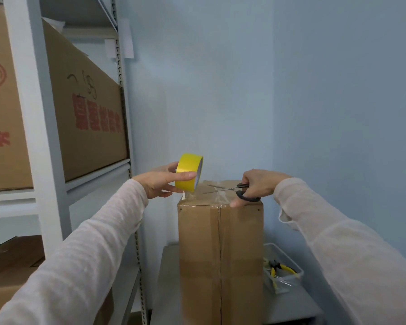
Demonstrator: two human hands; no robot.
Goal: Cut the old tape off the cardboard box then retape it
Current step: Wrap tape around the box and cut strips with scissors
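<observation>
Box [220, 254] btwn hands, tape roll [189, 172] left, scissors [234, 190] right, prob. open

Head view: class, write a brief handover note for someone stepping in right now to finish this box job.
Left hand: holds the yellow tape roll at the box top's left edge, a short strip running down to the box.
Right hand: holds open scissors over the box top, blades pointing at the strip.
Box stands upright on a grey table.
Done: new strip seems laid across the top.
Left: cut the strip free, press it down. Other seams cannot be judged.
</observation>
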